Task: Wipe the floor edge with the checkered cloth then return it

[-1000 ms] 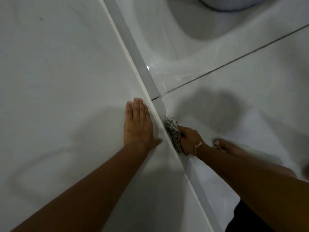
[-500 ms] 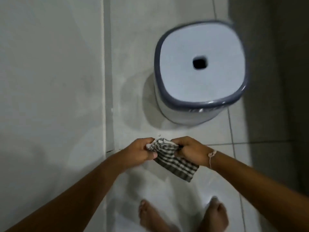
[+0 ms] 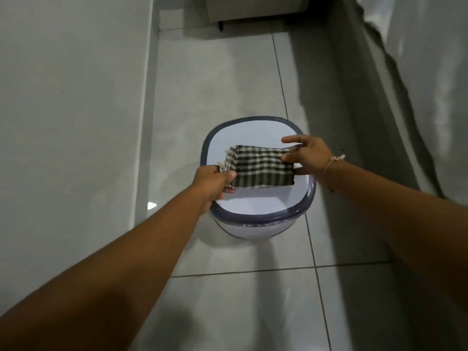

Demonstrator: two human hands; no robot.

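Observation:
The folded dark-and-white checkered cloth (image 3: 258, 166) stretches flat over the top of a white plastic stool with a grey-blue rim (image 3: 255, 217). My left hand (image 3: 214, 182) pinches the cloth's left end between thumb and fingers. My right hand (image 3: 307, 157) holds its right end, with the index finger stretched out above it. Whether the cloth rests on the stool top or hangs just over it is unclear. The floor edge (image 3: 145, 122) along the wall base runs up the left side.
Light grey floor tiles (image 3: 228, 300) surround the stool. A pale wall (image 3: 63, 110) rises on the left. A shadowed wall and a white draped surface (image 3: 425, 72) stand on the right. The base of a piece of furniture (image 3: 253, 11) sits at the far end.
One second ago my right hand rubbed the bunched cloth along the floor edge with my left hand flat on the wall. Both hands then lifted it, and now hold it folded over the stool.

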